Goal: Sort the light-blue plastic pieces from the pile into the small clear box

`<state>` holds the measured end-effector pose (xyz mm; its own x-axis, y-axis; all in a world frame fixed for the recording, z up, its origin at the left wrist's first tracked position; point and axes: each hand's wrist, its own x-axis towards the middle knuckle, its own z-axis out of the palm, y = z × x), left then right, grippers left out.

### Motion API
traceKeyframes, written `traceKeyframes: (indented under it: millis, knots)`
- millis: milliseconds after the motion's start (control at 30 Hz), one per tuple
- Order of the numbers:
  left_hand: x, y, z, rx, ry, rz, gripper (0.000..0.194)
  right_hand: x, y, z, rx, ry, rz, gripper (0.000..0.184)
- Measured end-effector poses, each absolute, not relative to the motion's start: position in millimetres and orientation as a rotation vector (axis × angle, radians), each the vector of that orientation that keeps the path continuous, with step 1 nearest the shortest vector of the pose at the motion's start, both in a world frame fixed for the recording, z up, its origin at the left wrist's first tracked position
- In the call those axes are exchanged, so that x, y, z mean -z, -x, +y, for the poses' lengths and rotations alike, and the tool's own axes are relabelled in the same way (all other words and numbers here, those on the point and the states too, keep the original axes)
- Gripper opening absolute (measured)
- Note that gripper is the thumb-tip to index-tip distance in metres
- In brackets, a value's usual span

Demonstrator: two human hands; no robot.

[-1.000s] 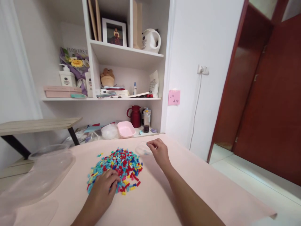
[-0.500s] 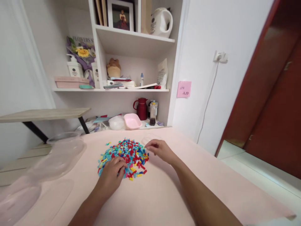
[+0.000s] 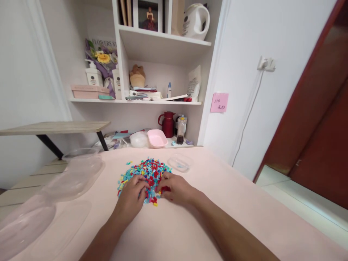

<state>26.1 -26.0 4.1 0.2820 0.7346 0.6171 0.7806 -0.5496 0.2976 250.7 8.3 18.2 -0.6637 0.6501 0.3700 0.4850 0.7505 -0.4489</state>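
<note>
A heap of small plastic building bricks [image 3: 148, 168], mostly light blue and red with some yellow, lies on the pink tabletop [image 3: 174, 232]. On its near left side rests my left hand [image 3: 133, 194], fingers curled toward the thumb; what the fingertips pinch, if anything, is hidden. My right hand [image 3: 175, 188] reaches into the right edge of the heap. Its fingers are bent but apart, with red bricks showing between them and the thumb. Behind that hand stands a clear shallow plastic container [image 3: 180, 162] with a few light blue bits in it.
Clear plastic tubs [image 3: 76, 177] and a clear lid [image 3: 63, 226] lie along the left side. A pink basket [image 3: 157, 139], a red jug [image 3: 168, 125] and a bottle [image 3: 181, 132] stand at the back below the shelves. A wooden-topped stand [image 3: 54, 127] is at left.
My right hand has moved left and nearer me, from beside the clear container into the right edge of the heap. My left hand stays on the bricks. The view has shifted slightly.
</note>
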Motion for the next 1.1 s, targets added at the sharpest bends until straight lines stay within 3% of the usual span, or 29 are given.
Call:
traceKeyframes:
  millis: [233,567,733,1100]
  knots:
    - [-5.9,-28.4,-28.5,1.121,2.523,-1.416,0.027,-22.7,-268.6,21.5,-0.429,0.940,-2.292,0.029]
    - [-7.7,-31.0,-31.6,1.061,2.603,-1.396,0.024,-24.4,-273.7,21.5,-0.615,1.044,-2.349,0.010]
    - [-9.2,-31.2,-32.0,1.075,2.603,-1.403,0.025,-21.3,-276.6,20.2,-0.778,0.991,-2.414,0.021]
    - [-34.3,-8.0,-26.4,1.182,2.456,-1.339,0.039,-26.4,-284.4,26.4,-0.573,0.967,-2.326,0.022]
